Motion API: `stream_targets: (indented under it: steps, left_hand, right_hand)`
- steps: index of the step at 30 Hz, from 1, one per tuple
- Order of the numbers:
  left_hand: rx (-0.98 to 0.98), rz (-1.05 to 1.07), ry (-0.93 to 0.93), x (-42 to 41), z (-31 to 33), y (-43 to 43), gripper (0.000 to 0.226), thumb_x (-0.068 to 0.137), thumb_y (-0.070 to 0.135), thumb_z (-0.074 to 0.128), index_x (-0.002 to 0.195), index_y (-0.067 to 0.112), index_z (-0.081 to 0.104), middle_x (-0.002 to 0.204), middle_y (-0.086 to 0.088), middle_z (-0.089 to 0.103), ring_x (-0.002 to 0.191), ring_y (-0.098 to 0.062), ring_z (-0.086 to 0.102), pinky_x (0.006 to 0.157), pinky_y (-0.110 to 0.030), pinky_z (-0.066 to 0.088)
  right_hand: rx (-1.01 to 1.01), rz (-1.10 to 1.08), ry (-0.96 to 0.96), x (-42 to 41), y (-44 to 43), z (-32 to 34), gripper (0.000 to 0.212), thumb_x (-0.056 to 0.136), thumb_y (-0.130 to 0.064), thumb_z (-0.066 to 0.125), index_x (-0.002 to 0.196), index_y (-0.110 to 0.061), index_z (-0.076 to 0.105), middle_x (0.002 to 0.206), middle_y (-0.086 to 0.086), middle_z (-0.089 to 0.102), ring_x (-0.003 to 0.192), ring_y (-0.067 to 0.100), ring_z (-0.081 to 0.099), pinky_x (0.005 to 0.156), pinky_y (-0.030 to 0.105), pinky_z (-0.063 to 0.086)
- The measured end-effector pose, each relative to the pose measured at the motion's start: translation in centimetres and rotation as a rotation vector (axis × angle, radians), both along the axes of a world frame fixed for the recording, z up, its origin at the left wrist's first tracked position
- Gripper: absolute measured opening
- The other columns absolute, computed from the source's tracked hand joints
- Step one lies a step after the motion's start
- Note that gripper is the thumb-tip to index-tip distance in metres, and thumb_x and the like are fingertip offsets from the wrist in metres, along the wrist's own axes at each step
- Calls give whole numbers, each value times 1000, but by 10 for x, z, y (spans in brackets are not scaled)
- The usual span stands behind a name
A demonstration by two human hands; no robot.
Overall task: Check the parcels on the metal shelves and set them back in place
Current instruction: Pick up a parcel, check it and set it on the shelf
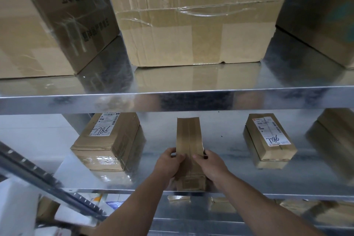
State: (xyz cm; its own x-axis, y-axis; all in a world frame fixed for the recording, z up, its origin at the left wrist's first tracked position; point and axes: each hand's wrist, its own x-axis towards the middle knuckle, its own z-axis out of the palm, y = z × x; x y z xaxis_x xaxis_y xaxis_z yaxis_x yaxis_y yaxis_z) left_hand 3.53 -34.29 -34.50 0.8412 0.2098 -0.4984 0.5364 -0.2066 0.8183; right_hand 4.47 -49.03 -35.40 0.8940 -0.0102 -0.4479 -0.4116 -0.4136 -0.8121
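A narrow taped cardboard parcel (188, 136) stands on the middle metal shelf (229, 161), its long side running away from me. My left hand (168, 163) grips its left side near the front end, thumb on top. My right hand (208, 163) grips its right side the same way. To its left lies a brown parcel (109, 140) with a white label marked 7786. To its right lies a smaller parcel (270, 140) carrying the same number.
Three large cardboard boxes (195, 15) fill the upper shelf (172, 99). Another box (333, 140) sits at the far right of the middle shelf. A perforated steel upright (44, 178) slants across the lower left. More parcels (222, 205) lie on the shelf below.
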Motion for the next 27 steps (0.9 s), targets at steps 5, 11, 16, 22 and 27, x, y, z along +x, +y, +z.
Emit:
stream_targets:
  steps: [5,11,16,22,27]
  left_hand:
    - [64,-10,9,1,-1,-1,47,101,35,61,144,22,48,133,-6,59,120,-30,58,105,-48,52]
    - [97,-6,10,4,0,-3,43,102,33,59,142,21,50,124,-4,59,115,-28,59,105,-46,52]
    - [112,-16,15,5,-1,-3,41,103,30,59,142,21,50,125,-5,58,112,-27,58,104,-44,53]
    - [98,-9,10,4,-2,-2,42,102,31,60,142,21,51,128,-5,60,116,-29,60,103,-47,53]
    - [39,-7,5,3,0,-1,46,101,36,61,143,21,50,131,-6,59,119,-30,59,104,-48,53]
  right_hand:
    - [-28,-3,-26,1,1,0,26,103,-34,60,122,-17,64,108,0,67,94,16,61,73,27,46]
    - [-59,3,-50,2,4,-2,22,104,-30,58,121,-18,65,105,-1,64,92,16,58,79,27,42]
    - [-68,1,-57,2,5,-2,19,103,-29,59,115,-17,67,102,-1,65,91,16,59,74,27,42]
    - [-64,10,-61,2,2,-3,8,103,-31,60,103,-22,62,96,-3,63,82,11,56,59,18,37]
    - [28,-25,-5,5,1,-3,23,102,-34,62,118,-18,66,109,2,70,100,21,66,85,32,55]
